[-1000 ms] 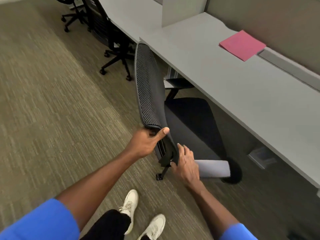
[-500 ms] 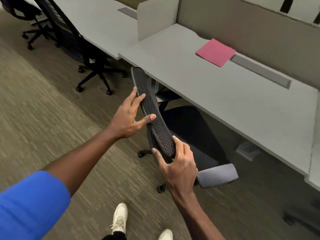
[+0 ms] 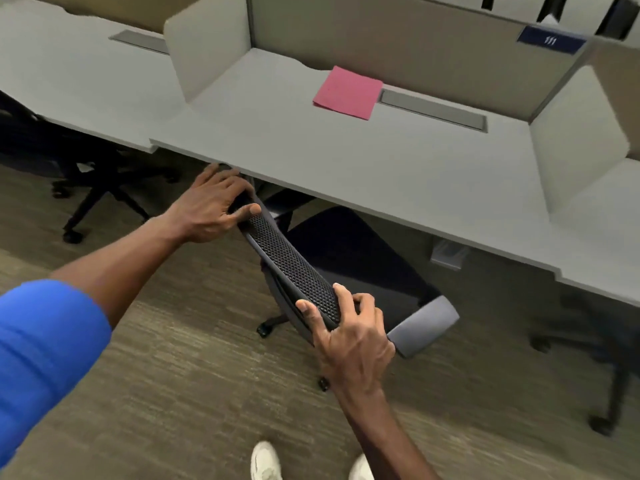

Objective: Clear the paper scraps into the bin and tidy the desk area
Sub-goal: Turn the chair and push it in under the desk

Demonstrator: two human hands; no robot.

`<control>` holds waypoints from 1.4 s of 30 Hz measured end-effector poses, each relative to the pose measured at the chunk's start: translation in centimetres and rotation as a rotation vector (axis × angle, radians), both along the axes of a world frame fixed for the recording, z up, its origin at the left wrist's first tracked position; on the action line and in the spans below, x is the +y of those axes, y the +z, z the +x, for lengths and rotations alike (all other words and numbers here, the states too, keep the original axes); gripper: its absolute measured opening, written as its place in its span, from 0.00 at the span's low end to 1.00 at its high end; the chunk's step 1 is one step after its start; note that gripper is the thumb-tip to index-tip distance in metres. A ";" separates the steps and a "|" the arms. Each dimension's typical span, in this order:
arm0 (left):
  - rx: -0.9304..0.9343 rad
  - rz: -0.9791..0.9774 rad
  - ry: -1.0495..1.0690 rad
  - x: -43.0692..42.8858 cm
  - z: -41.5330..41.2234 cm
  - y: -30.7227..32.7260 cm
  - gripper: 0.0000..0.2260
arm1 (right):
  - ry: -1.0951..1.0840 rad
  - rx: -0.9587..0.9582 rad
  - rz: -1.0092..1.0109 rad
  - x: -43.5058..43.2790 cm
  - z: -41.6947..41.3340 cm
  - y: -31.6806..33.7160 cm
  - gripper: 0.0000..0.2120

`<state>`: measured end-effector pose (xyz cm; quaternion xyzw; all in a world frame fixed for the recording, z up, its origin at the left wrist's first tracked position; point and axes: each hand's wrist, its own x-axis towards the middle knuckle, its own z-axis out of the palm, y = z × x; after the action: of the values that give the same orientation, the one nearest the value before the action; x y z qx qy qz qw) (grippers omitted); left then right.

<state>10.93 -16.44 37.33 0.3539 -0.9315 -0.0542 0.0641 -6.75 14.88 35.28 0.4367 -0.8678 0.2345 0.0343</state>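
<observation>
Gripping the mesh chair back (image 3: 294,268) at both ends, the left hand (image 3: 211,209) and right hand (image 3: 349,337) wrap its stiff rim; the wheeled chair should roll easily under the desk (image 3: 346,164), where light pink paper (image 3: 348,92) lies.

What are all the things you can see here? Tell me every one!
desk: 1, light grey, across the middle
pink paper: 1, pink, flat on the desk near the back
cable slot: 1, grey, right of the paper
divider panels: 2, pale, at the desk's sides
chair: 1, black mesh back, seat partly under the desk
other chairs: 2, dark, far left and right
carpet: brown-grey floor
shoes: 2, white, bottom edge
left hand: on the chair back's top
right hand: fingers gripping the chair back
</observation>
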 end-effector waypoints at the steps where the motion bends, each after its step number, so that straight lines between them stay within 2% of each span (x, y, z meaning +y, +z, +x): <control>1: 0.000 -0.009 -0.023 -0.6 0.0 -0.1 0.30 | 0.001 -0.004 -0.003 -0.1 -0.1 0.0 0.40; 5: -0.028 -0.102 -0.077 -1.8 1.4 -0.9 0.30 | 0.039 0.002 0.013 -0.4 -0.6 0.0 0.36; 14: 0.117 -0.157 -0.068 -1.4 1.6 -3.2 0.23 | 0.125 -0.015 -0.008 -0.3 -3.9 0.3 0.36; 27: 0.114 -0.242 0.068 -0.9 -2.7 -3.0 0.23 | 0.247 -0.067 -0.008 -3.0 -11.9 0.6 0.35; 33: 0.161 -0.255 0.112 -1.2 -5.3 -3.5 0.20 | 0.301 -0.059 0.003 -5.0 -16.3 0.5 0.34; 42: 0.219 -0.303 0.235 -1.5 -9.6 -3.6 0.23 | 0.341 -0.072 -0.002 -8.0 -22.3 -0.2 0.35</control>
<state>1.33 -17.91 33.74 0.4384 -0.8689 0.0561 0.2230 -29.05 6.89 35.11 0.5689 -0.7816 0.2530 -0.0365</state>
